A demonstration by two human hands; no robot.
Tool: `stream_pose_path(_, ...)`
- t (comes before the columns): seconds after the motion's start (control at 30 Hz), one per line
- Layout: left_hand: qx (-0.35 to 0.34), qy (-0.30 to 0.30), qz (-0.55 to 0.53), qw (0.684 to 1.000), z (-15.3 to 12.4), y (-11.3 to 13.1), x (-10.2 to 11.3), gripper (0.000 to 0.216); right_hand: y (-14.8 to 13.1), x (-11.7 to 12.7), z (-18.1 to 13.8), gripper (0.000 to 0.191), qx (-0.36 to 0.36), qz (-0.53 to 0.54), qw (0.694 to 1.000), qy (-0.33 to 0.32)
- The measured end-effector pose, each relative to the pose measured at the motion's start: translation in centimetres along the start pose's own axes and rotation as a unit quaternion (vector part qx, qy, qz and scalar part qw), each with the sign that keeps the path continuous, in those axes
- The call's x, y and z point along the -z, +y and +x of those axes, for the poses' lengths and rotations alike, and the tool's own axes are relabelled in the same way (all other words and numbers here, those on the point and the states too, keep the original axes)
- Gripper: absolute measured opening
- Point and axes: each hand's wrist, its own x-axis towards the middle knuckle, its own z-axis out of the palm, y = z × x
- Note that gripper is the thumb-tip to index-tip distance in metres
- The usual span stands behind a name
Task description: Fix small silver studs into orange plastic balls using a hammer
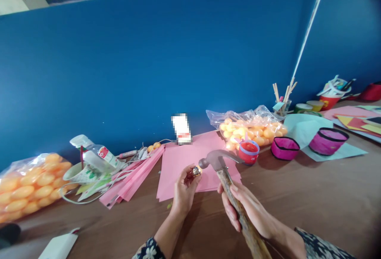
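My right hand (256,207) is wrapped round the wooden handle of a claw hammer (225,177), its metal head raised and pointing left. Pinched between the thumb and fingers of my left hand (183,195) is a small shiny metallic thing (196,171), too small to identify. The hammer's striking face is just right of it, with a slight gap in view. Both hands are over the near side of a stack of pink paper sheets (174,173) on the brown table (208,231).
Bags of orange balls lie left (35,187) and right (253,130). A plastic bottle (98,156) leans in a bowl beside folded pink strips (137,181). A phone (181,128) rests against the blue wall (178,52). A red cup (248,154) and magenta fabric rings (285,148) stand right.
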Motion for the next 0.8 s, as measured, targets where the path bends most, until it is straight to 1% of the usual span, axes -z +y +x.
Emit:
stream_pose_path(0.1,0.001,-0.001,-0.002,1.000,0.01,-0.11,0.04,0.046,0.02,-0.13,0.06,0.033,-0.014,-0.007,1.000,-0.005)
stream_pose_path(0.23,-0.013,-0.025,0.011,1.000,-0.05,-0.22,0.20,0.037,0.05,-0.29,0.06,0.033,-0.030,-0.017,0.999,-0.014)
stream_pose_path(0.4,-0.037,-0.013,0.053,0.998,-0.02,-0.12,0.32,0.039,-0.55,-0.53,-0.20,0.032,-0.008,-0.021,1.000,-0.002)
stream_pose_path(0.53,-0.063,-0.026,0.065,0.996,-0.15,0.15,0.34,0.036,-0.56,-0.61,-0.06,0.033,-0.033,-0.037,0.999,-0.003)
stream_pose_path(0.63,-0.080,-0.016,0.055,0.995,-0.20,0.03,0.37,0.034,-0.27,-0.45,0.04,0.033,-0.035,-0.030,0.999,-0.005)
stream_pose_path(0.7,-0.076,-0.011,0.042,0.996,-0.14,-0.22,0.37,0.036,-0.18,-0.31,0.00,0.033,-0.023,-0.021,0.999,-0.006)
stream_pose_path(0.8,-0.046,-0.005,0.018,0.999,-0.01,-0.52,0.33,0.041,-0.26,-0.20,-0.12,0.032,-0.012,-0.019,1.000,-0.006)
